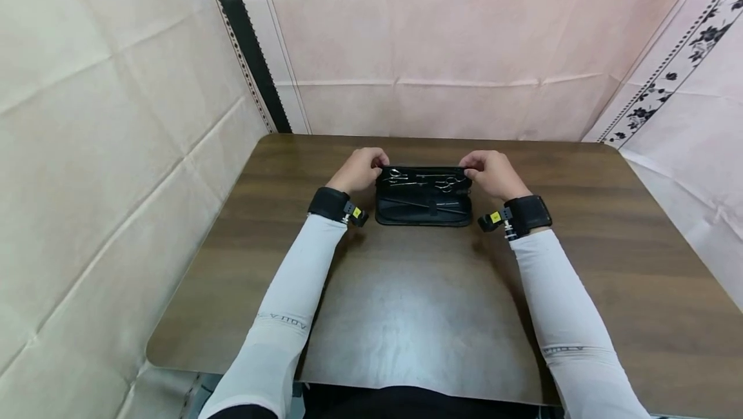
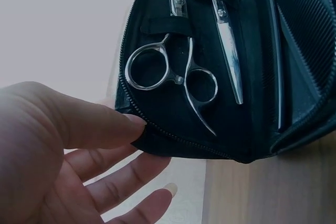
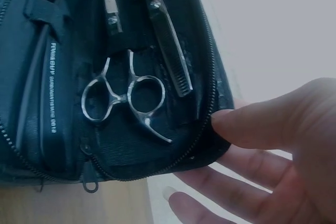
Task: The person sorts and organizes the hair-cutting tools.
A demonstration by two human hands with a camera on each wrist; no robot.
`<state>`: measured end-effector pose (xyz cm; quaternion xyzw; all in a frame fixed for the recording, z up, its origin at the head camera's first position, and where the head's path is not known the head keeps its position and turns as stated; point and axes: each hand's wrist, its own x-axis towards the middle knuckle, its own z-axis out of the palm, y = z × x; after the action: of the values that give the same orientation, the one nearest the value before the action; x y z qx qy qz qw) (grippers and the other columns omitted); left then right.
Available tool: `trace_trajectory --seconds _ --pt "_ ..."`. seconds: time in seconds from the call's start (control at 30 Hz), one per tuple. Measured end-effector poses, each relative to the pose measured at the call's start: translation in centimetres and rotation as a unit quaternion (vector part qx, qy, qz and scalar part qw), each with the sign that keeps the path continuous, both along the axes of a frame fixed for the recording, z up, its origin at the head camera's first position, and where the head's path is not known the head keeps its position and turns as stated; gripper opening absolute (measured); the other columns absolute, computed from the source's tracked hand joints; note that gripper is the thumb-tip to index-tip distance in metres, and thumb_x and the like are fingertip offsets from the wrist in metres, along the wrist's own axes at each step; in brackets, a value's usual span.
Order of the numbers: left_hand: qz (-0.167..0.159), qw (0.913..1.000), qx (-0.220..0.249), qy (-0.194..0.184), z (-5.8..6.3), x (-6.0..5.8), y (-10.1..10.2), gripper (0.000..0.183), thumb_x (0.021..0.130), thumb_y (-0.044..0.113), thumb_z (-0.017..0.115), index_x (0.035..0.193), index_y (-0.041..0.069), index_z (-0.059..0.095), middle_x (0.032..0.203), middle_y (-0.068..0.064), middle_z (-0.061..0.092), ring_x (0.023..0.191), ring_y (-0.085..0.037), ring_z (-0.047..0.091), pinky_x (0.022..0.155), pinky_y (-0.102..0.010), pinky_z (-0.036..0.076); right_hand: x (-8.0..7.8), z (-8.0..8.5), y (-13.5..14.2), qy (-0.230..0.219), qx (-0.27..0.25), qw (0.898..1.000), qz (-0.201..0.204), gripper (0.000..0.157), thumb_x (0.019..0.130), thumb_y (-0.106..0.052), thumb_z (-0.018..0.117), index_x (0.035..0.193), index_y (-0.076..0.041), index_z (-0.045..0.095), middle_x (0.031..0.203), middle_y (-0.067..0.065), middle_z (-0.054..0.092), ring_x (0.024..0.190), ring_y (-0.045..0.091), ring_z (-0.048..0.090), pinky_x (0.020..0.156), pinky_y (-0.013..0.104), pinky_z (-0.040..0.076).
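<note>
An unzipped black zippered case (image 1: 400, 216) lies spread on the table. My left hand (image 1: 358, 169) pinches its far left corner between thumb and fingers. At the far right corner, my right hand (image 1: 492, 173) grips the edge the same way. Silver thinning scissors (image 2: 178, 3) and plain scissors (image 2: 228, 51) lie head to tail under black straps in the upper half. The lower half holds a black comb (image 2: 310, 35) and a slim dark piece with white lettering (image 3: 52, 87). A zipper pull (image 3: 90, 177) hangs at the fold in the right wrist view.
The brown wood-grain table (image 1: 609, 277) has rounded corners, with a greyish mat (image 1: 418, 316) at its near middle. Pale creased cloth (image 1: 441, 45) hangs behind it and along both sides. Each wrist wears a black strap (image 1: 528, 214) with a small camera.
</note>
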<state>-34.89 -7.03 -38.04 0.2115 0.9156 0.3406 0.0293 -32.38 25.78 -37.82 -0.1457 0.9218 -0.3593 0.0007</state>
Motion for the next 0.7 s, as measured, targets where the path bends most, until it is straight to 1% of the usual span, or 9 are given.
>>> trace_trajectory --seconds 0.17,0.3,0.37,0.47,0.6,0.7 --pt "-0.003 0.9999 -0.015 -0.007 0.0 0.3 -0.2 0.017 0.104 0.001 0.056 0.116 0.006 0.067 0.111 -0.01 0.067 0.1 -0.023 0.061 0.089 -0.037 0.054 0.1 -0.3 0.0 0.006 0.004 1.0 0.006 0.019 0.104 -0.004 0.059 0.119 -0.003 0.07 0.117 0.019 0.07 0.106 0.032 0.063 0.091 0.046 0.051" --pt "-0.008 0.9999 -0.013 0.004 0.4 0.7 -0.1 0.017 0.104 0.001 0.055 0.115 0.007 0.067 0.112 -0.01 0.067 0.103 -0.023 0.061 0.094 -0.039 0.053 0.2 0.2 0.2 0.011 0.004 1.0 0.007 0.02 0.104 -0.004 0.059 0.12 -0.003 0.071 0.118 0.019 0.07 0.108 0.032 0.064 0.092 0.047 0.052" --pt "-0.012 0.9998 -0.011 0.011 0.3 0.9 0.0 0.017 0.104 0.0 0.055 0.114 0.007 0.067 0.112 -0.01 0.067 0.103 -0.023 0.061 0.095 -0.04 0.053 0.5 0.4 0.3 0.012 0.001 1.0 0.005 0.02 0.103 -0.003 0.059 0.12 -0.003 0.071 0.117 0.019 0.07 0.108 0.033 0.064 0.092 0.048 0.052" --pt "-0.018 0.9996 -0.016 0.015 -0.1 1.1 0.0 0.018 0.103 0.0 0.055 0.114 0.007 0.068 0.112 -0.009 0.068 0.104 -0.022 0.062 0.095 -0.04 0.053 1.1 0.2 0.3 0.01 0.001 1.0 0.007 0.02 0.103 -0.003 0.06 0.119 -0.003 0.071 0.116 0.019 0.071 0.108 0.032 0.065 0.092 0.048 0.053" --pt "-0.024 0.999 -0.033 0.019 -0.7 1.7 -0.1 0.019 0.102 -0.001 0.056 0.114 0.007 0.069 0.112 -0.008 0.068 0.104 -0.022 0.062 0.096 -0.039 0.053 1.8 -0.4 0.3 0.007 0.004 1.0 0.019 0.019 0.103 -0.003 0.061 0.119 -0.004 0.072 0.116 0.018 0.071 0.109 0.032 0.066 0.092 0.048 0.056" --pt "-0.032 0.9983 -0.04 0.028 -1.0 2.1 -0.2 0.019 0.102 -0.002 0.057 0.114 0.007 0.069 0.112 -0.008 0.068 0.104 -0.022 0.063 0.096 -0.039 0.054 2.2 -0.7 0.3 0.009 0.003 1.0 0.019 0.019 0.103 -0.003 0.061 0.118 -0.005 0.072 0.116 0.017 0.072 0.108 0.032 0.067 0.093 0.049 0.057"
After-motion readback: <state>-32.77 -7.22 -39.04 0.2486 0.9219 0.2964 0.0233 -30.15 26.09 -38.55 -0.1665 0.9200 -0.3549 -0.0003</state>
